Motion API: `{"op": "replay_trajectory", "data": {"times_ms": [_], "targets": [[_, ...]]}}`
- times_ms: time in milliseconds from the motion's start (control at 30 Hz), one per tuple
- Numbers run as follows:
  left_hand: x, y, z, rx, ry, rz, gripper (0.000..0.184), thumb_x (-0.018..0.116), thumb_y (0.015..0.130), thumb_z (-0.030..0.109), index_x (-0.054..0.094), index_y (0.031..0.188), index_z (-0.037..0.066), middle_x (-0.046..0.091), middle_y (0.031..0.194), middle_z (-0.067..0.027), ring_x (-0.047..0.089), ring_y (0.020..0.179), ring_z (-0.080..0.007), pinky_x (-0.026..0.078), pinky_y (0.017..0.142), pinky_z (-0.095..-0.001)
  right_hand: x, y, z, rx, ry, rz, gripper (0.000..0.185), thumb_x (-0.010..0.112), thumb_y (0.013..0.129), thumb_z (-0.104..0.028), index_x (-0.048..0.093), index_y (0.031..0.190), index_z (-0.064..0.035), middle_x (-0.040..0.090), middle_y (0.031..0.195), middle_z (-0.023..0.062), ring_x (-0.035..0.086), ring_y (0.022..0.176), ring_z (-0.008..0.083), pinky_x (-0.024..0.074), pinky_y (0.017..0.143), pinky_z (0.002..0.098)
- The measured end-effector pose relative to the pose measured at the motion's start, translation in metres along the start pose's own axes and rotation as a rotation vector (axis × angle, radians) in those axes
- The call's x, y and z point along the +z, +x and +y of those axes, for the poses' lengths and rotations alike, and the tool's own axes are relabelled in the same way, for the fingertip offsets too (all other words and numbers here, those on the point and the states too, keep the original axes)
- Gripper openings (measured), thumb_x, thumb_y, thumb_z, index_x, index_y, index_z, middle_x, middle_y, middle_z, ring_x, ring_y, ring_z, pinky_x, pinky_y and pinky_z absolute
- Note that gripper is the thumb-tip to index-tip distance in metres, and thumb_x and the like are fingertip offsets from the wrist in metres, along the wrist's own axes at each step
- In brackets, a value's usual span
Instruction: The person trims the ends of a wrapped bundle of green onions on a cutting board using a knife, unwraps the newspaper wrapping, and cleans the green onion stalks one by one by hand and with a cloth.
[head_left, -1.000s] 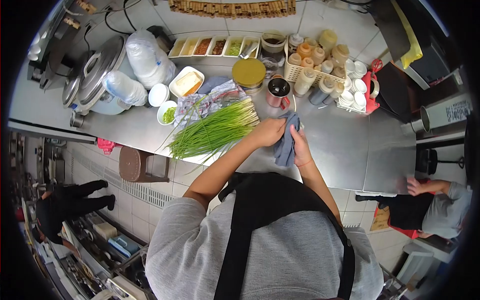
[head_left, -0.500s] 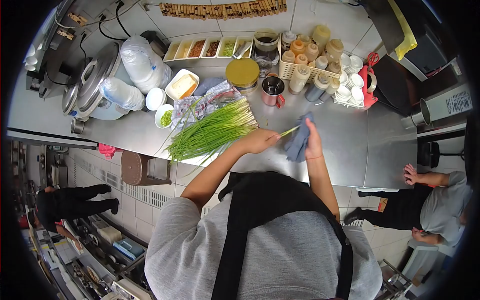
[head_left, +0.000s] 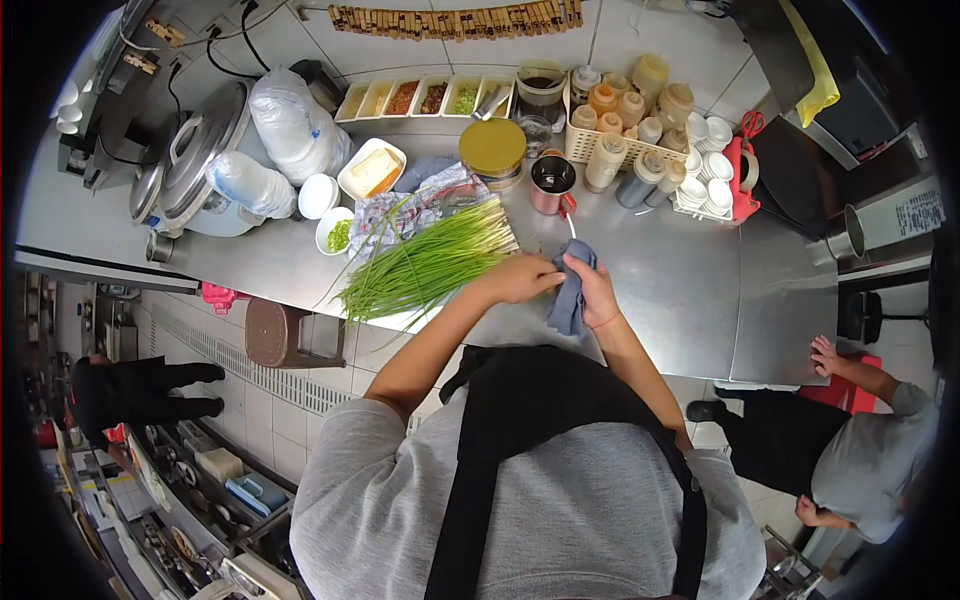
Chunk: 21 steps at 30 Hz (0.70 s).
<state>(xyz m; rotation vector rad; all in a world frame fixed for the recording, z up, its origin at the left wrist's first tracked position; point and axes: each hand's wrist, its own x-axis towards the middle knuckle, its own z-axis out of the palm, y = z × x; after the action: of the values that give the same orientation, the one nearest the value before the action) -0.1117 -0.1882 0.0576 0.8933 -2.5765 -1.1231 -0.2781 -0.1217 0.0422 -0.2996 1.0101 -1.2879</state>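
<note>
My right hand (head_left: 597, 290) is wrapped round a grey-blue cloth (head_left: 567, 308), held above the steel counter. A thin white tip (head_left: 571, 229) sticks up from the top of the cloth; I cannot tell what it belongs to. My left hand (head_left: 525, 279) is closed, its fingertips against the cloth's left side, and what they pinch is hidden. Left of it lies a large bunch of thin green onions (head_left: 425, 262), white ends to the upper right, partly over printed crumpled wrapping (head_left: 385, 212). Just behind the cloth stands a red mug (head_left: 551, 190) with dark contents.
Behind are a topping tray (head_left: 398, 116), a gold-lidded tub (head_left: 492, 148) and a basket of sauce bottles (head_left: 625, 150). A bowl of chopped greens (head_left: 335, 231) is at left. One person stands at the counter's right end (head_left: 850, 440), another behind left (head_left: 130, 400).
My right hand and the cloth have moved left, against my left hand. The pale green stalk-like piece between them is now hidden, and a white tip shows above the cloth.
</note>
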Motion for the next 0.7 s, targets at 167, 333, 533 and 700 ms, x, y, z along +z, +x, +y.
{"op": "replay_trajectory", "data": {"times_ms": [167,333,533,700], "targets": [[-0.026,0.028,0.004,-0.176,-0.318,0.395,0.040,0.055,0.090,0.037,0.065,0.101,0.000,0.062,0.070,-0.0111,0.059,0.058,-0.0217,0.046,0.055,-0.0344,0.012,-0.008,-0.032,-0.146,-0.173,-0.060,0.027,0.068,0.080,-0.008,0.056,0.104,-0.0045,0.062,0.089,0.0019,0.059,0.077,0.0094,0.0484,0.068,0.0243],[-0.053,0.057,0.033,-0.195,-0.870,0.134,0.018,0.064,0.087,0.020,0.070,0.092,0.004,0.066,0.090,-0.0042,0.059,0.073,-0.0036,0.048,0.059,-0.0187,0.016,-0.008,-0.042,-0.318,-0.270,-0.146,0.027,0.067,0.080,-0.006,0.055,0.104,-0.0025,0.062,0.089,0.0016,0.058,0.079,0.0081,0.0479,0.070,0.0237],[-0.126,0.068,0.065,0.062,-1.051,0.486,0.020,0.060,0.089,0.015,0.067,0.081,-0.002,0.066,0.097,-0.0121,0.063,0.076,-0.0106,0.055,0.068,-0.0230,-0.016,-0.027,-0.053,-0.431,-0.636,-0.125,0.027,0.070,0.079,-0.007,0.056,0.102,-0.0031,0.062,0.088,0.0014,0.056,0.081,0.0083,0.0467,0.072,0.0244],[-0.181,0.075,0.101,0.232,-1.209,0.580,0.019,0.059,0.090,0.016,0.065,0.088,-0.002,0.065,0.098,-0.0118,0.066,0.081,-0.0198,0.056,0.070,-0.0288,-0.101,-0.064,-0.051,-0.459,-0.714,0.235,0.031,0.071,0.079,-0.011,0.056,0.105,-0.0010,0.061,0.090,0.0035,0.056,0.082,0.0113,0.0465,0.074,0.0251]]}}
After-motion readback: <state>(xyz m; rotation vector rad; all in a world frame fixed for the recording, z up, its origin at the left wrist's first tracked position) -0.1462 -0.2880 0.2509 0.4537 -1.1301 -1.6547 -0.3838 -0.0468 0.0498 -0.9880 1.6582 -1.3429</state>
